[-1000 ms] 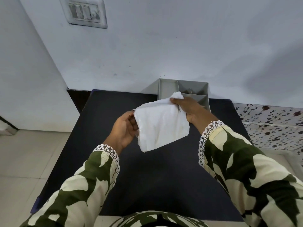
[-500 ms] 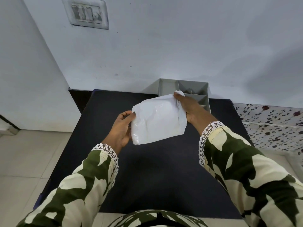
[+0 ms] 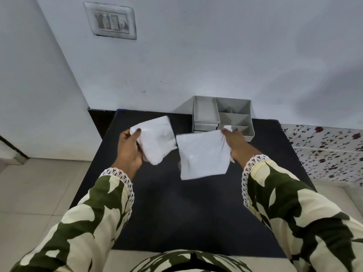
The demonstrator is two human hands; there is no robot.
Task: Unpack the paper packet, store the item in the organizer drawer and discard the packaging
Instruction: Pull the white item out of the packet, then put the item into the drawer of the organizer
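My left hand (image 3: 130, 148) grips the white item (image 3: 155, 139); my right hand (image 3: 234, 141) pinches the emptied paper packet (image 3: 202, 155). Unpacking looks done. Next I judge the item goes into the far organizer (image 3: 224, 116).

A dark, matte table (image 3: 196, 213) is filling the middle of the view, its far edge lying close against the pale wall and its near edge reaching toward the person. A grey organizer (image 3: 224, 116) is sitting directly on it at the far right corner (open compartments on top, small drawer fronts showing below on its left part). The rest of the tabletop is showing only its plain dark surface, with tiled floor (image 3: 39, 193) lying beside it.
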